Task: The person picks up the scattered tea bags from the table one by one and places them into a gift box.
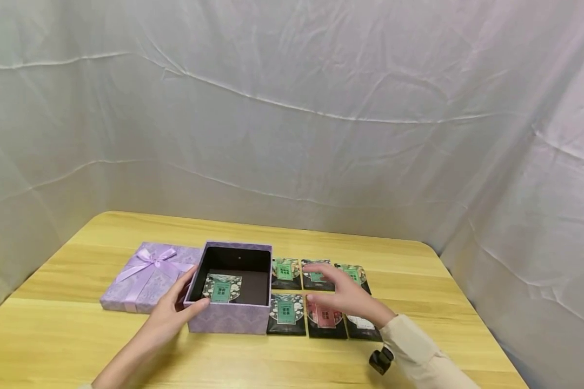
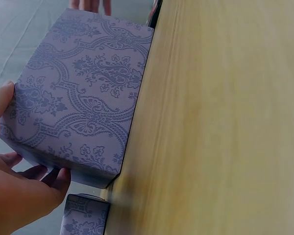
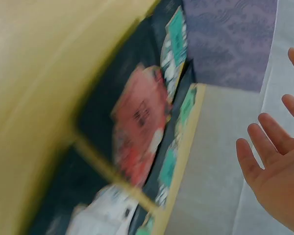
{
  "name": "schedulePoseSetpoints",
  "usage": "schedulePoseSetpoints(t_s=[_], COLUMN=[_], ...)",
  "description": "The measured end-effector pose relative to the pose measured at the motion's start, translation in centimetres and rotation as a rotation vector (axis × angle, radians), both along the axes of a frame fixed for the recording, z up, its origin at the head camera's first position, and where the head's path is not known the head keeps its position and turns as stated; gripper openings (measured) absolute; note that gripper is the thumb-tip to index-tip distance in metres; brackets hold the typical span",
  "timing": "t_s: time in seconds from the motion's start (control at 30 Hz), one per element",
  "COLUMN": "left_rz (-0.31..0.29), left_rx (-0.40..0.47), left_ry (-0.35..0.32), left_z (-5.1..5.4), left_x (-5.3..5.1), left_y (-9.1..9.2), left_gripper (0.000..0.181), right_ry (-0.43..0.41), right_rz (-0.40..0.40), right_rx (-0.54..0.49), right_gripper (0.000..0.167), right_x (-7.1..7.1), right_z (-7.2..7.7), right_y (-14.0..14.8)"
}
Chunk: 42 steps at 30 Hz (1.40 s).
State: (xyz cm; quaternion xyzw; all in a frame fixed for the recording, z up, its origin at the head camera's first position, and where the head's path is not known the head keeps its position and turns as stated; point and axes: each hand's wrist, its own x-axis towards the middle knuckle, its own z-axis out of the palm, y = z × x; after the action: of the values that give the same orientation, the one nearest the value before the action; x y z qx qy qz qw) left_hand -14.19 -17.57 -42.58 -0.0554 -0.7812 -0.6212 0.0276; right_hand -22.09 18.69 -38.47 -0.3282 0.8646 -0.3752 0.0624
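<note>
Box [image 1: 231, 319], purple, patterned and open-topped, is standing on the desk [image 1: 253, 362] between the two hands. At its near left corner the left hand [image 1: 171, 309] is gripping it, the thumb lying at the near rim and the other fingers wrapping around the left wall. One packet with a green label [image 1: 222, 289] is lying inside, toward the near left part of the dark floor.

Over to the box's right, the right hand [image 1: 347, 296] is hovering above the packets, its fingers spreading apart and holding nothing. Below it, six packets are lying in two rows of three. In the near row, a green-labelled packet [image 1: 286, 315] is sitting just beside the box, a red-labelled packet [image 1: 323, 320] is occupying the middle under the right thumb, and a white-labelled packet [image 1: 362, 326] is showing partly beneath the wrist. In the far row, the forefinger is reaching over the middle packet [image 1: 315, 278].

Beyond the left hand, the purple lid [image 1: 121, 292] is lying just beside the box, wearing a lilac bow [image 1: 157, 261]. Pale, creased cloth [image 1: 272, 135] is hanging behind everything.
</note>
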Motion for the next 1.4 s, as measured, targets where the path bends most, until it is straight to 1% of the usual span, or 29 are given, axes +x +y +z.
schedulePoseSetpoints(t_s=[0.2, 0.37, 0.47, 0.57, 0.67, 0.83, 1.0, 1.17, 1.4], left_rz=[-0.002, -0.004, -0.003, -0.003, -0.002, -0.003, -0.004, -0.004, 0.0], left_rx=[0.026, 0.029, 0.027, 0.026, 0.027, 0.032, 0.035, 0.036, 0.014], left_ry=[0.005, 0.008, 0.007, 0.006, 0.007, 0.009, 0.009, 0.001, 0.002], left_z=[0.0, -0.1, 0.0, -0.1, -0.1, -0.2, -0.1, 0.0, 0.1], left_x=[0.1, 0.1, 0.1, 0.1, 0.1, 0.1, 0.1, 0.0, 0.1], left_y=[0.1, 0.1, 0.2, 0.2, 0.2, 0.2, 0.2, 0.3, 0.2], left_gripper=[0.075, 0.075, 0.076, 0.076, 0.076, 0.076, 0.076, 0.075, 0.075], right_ry=[0.008, 0.006, -0.002, -0.027, -0.036, -0.035, -0.04, -0.051, -0.119], right_rz=[-0.08, -0.132, -0.156, -0.185, -0.185, -0.137, -0.142, -0.134, -0.114], right_rx=[0.042, 0.048, 0.064, 0.073, 0.088, 0.127, 0.193, 0.222, 0.263], right_gripper=[0.057, 0.058, 0.057, 0.057, 0.058, 0.064, 0.072, 0.079, 0.088], right_x=[0.1, 0.0, 0.1, 0.3, 0.4, 0.6, 0.9, 1.0, 1.1], right_z=[-0.8, -1.7, -2.3, -2.8, -3.0, -3.1, -3.2, -3.3, -3.5], right_y=[2.5, 4.6, 5.8, 6.7, 7.7, 9.0, 10.2, 11.2, 12.1])
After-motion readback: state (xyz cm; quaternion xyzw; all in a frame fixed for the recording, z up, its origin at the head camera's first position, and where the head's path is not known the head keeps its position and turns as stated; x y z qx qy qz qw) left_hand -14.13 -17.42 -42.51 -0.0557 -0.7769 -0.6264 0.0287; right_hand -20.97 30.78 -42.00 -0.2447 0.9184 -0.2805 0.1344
